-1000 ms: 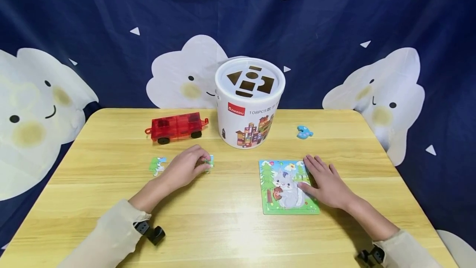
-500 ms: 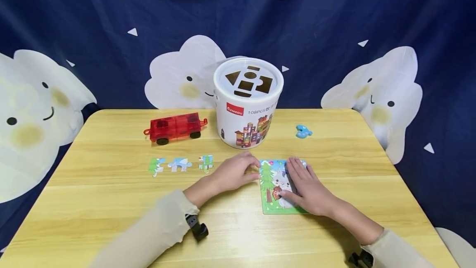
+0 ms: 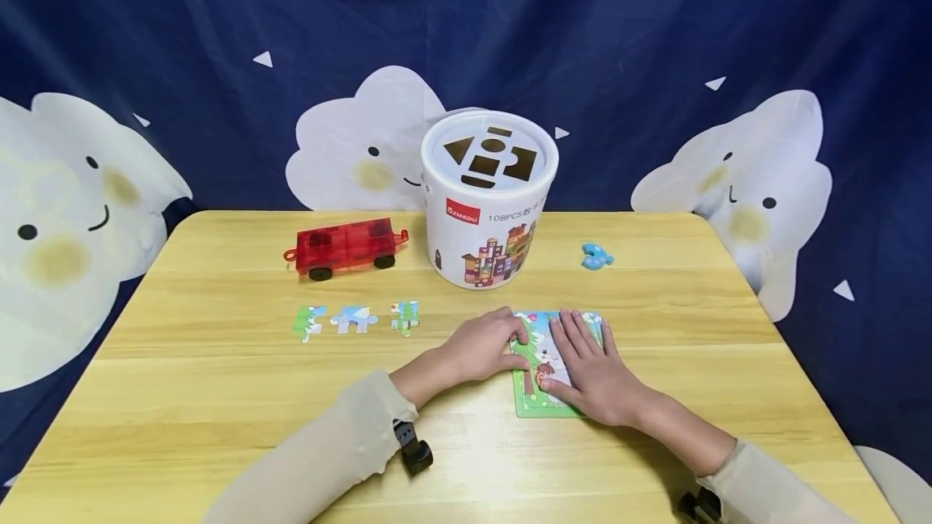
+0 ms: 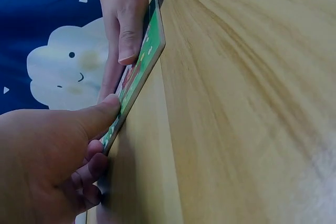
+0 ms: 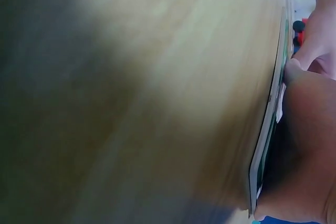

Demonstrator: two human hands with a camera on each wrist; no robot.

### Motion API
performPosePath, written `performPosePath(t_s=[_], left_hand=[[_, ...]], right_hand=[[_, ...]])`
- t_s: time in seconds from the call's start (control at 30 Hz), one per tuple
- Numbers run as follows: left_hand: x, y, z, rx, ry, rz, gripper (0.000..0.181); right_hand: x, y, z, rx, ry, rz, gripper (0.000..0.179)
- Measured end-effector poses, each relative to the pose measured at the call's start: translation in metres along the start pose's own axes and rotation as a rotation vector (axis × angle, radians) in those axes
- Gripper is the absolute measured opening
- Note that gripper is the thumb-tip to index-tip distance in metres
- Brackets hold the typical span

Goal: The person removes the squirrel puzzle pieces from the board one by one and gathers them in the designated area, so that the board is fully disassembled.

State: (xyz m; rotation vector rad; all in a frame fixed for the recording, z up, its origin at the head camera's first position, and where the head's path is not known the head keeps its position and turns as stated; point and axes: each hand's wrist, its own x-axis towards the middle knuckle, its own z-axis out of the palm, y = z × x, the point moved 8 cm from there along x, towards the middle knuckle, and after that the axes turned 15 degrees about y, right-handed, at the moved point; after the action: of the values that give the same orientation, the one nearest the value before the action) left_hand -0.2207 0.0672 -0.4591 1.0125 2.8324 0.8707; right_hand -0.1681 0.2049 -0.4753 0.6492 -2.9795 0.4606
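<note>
A square jigsaw puzzle (image 3: 540, 404) with a squirrel, trees and a green border lies on the table in the head view, partly covered by both hands. My left hand (image 3: 482, 344) holds its left edge; in the left wrist view the thumb (image 4: 107, 109) is on the picture and the other fingers (image 4: 94, 169) curl at the rim. Across the puzzle's right half rests my right hand (image 3: 600, 374), fingers straight and side by side, thumb spread toward the left hand. Three loose jigsaw pieces (image 3: 354, 319) lie in a row to the left.
A white bucket (image 3: 484, 209) with shaped holes in its lid stands behind the puzzle. To its left is a red toy wagon (image 3: 345, 247), to its right a small blue dotted piece (image 3: 597, 256). A dark blue curtain (image 3: 619, 39) hangs behind the table (image 3: 218, 427).
My left hand has let go of the rightmost loose piece and moved right to the puzzle's left edge. My right hand has slid left from the puzzle's right edge onto the picture.
</note>
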Motion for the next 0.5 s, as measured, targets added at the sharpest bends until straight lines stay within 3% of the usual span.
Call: performPosePath(t_s=[0.5], left_hand=[[0.0038, 0.0007, 0.0032, 0.005, -0.027, -0.005, 0.031]], right_hand=[[0.0011, -0.0004, 0.0006, -0.04, -0.003, -0.009, 0.086]])
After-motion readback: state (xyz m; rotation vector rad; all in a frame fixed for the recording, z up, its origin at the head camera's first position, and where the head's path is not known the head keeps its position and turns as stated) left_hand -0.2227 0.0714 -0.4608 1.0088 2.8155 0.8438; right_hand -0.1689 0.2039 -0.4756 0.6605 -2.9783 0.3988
